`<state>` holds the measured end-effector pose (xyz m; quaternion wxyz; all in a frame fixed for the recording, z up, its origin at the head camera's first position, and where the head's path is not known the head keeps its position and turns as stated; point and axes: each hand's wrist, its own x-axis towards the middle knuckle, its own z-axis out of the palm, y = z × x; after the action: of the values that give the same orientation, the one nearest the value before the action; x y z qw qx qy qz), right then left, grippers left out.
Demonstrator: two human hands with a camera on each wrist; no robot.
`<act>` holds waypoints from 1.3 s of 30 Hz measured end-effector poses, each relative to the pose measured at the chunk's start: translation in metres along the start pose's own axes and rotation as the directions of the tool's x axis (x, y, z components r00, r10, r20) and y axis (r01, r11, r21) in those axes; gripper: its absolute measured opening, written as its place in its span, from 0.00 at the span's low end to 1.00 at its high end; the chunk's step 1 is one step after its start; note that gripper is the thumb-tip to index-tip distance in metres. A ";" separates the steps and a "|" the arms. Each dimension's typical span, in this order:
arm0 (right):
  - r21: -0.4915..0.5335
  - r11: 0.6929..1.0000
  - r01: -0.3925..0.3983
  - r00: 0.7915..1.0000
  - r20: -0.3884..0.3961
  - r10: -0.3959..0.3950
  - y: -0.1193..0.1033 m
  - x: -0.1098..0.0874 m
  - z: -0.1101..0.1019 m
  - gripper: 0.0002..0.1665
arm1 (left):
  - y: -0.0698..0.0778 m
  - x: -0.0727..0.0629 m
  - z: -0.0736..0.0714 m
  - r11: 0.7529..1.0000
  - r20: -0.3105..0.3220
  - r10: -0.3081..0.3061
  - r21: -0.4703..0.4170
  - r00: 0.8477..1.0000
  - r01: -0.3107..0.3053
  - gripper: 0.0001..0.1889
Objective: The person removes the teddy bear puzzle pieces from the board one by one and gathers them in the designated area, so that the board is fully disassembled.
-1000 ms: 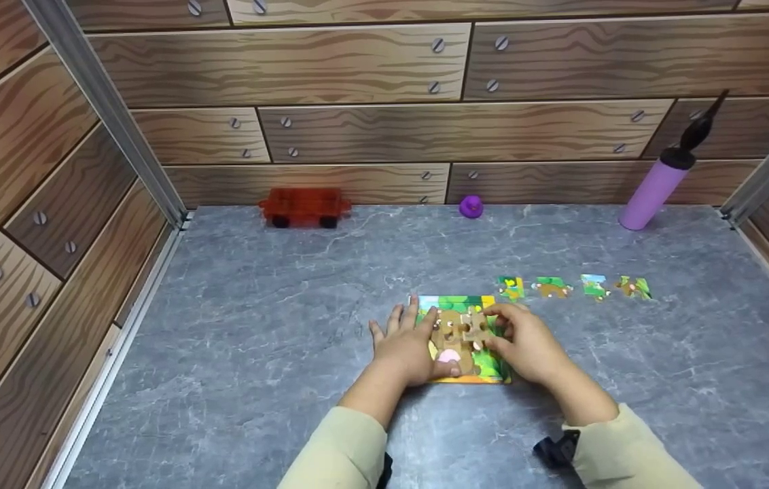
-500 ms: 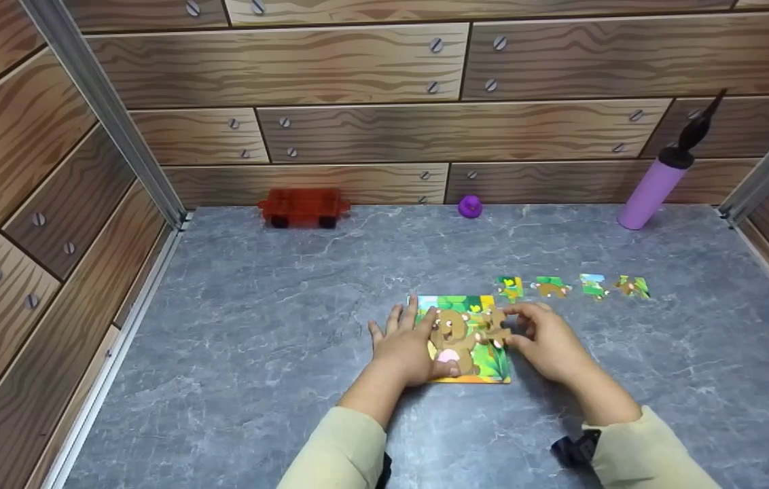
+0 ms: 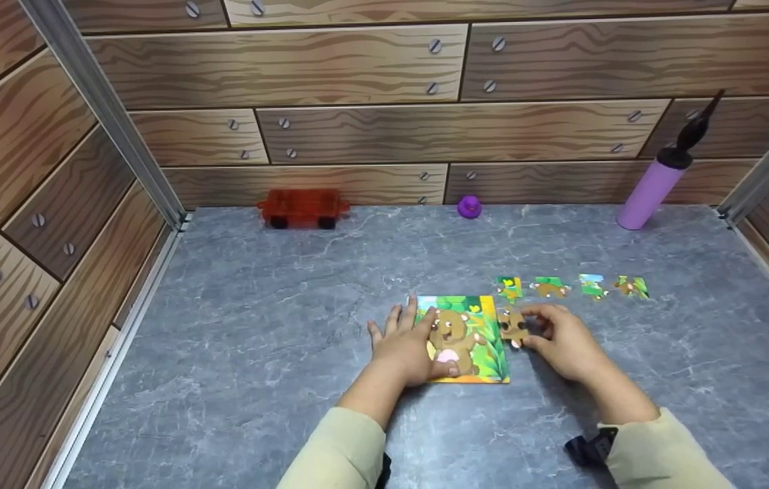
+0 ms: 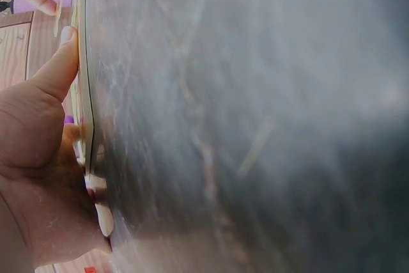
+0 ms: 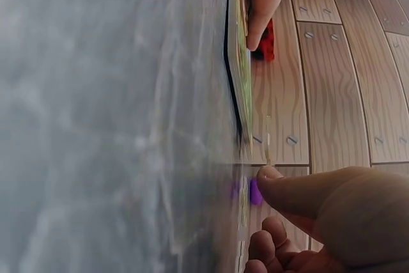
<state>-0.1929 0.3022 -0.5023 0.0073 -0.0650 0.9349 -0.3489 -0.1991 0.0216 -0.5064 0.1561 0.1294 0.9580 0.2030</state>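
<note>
A square jigsaw board [image 3: 491, 363] with a cartoon bear picture lies on the grey table. My left hand [image 3: 406, 353] rests on its left side, fingers spread and thumb along the lower part, hiding that side. Just off the board's right edge, my right hand [image 3: 564, 344] pinches a mostly brown puzzle piece [image 3: 512, 322] between thumb and fingers. From the right wrist, that piece [image 5: 268, 135] shows edge-on at the thumb tip, raised above the table surface. The board's edge [image 4: 86, 87] runs beside the left thumb in the left wrist view.
Several loose puzzle pieces [image 3: 550, 287] lie in a row behind the right hand. Along the back wall stand a red transparent toy wagon [image 3: 304, 207], a small purple toy duck [image 3: 469, 207] and a purple pump with a black nozzle [image 3: 649, 190]. Wood-patterned walls enclose the table.
My right hand has drawn the puzzle piece rightward, from over the bear picture to beyond the board's right edge. The left hand has stayed in place.
</note>
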 end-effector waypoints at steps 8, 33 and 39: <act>-0.033 0.999 -0.023 0.999 0.026 0.024 0.009 0.003 -0.004 0.25 | 0.000 0.001 0.001 1.000 0.006 0.001 -0.004 1.000 -0.001 0.57; -0.003 0.995 -0.096 0.989 0.117 0.096 0.015 0.008 -0.008 0.28 | 0.000 0.001 0.000 1.000 -0.001 0.009 0.013 1.000 -0.009 0.57; 0.000 0.996 -0.092 0.990 0.105 0.091 0.015 0.008 -0.007 0.33 | 0.000 0.001 0.000 1.000 -0.002 0.008 0.007 1.000 -0.008 0.57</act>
<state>-0.2028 0.3169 -0.5068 0.0727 -0.0403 0.9344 -0.3463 -0.1997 0.0217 -0.5069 0.1538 0.1334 0.9584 0.2002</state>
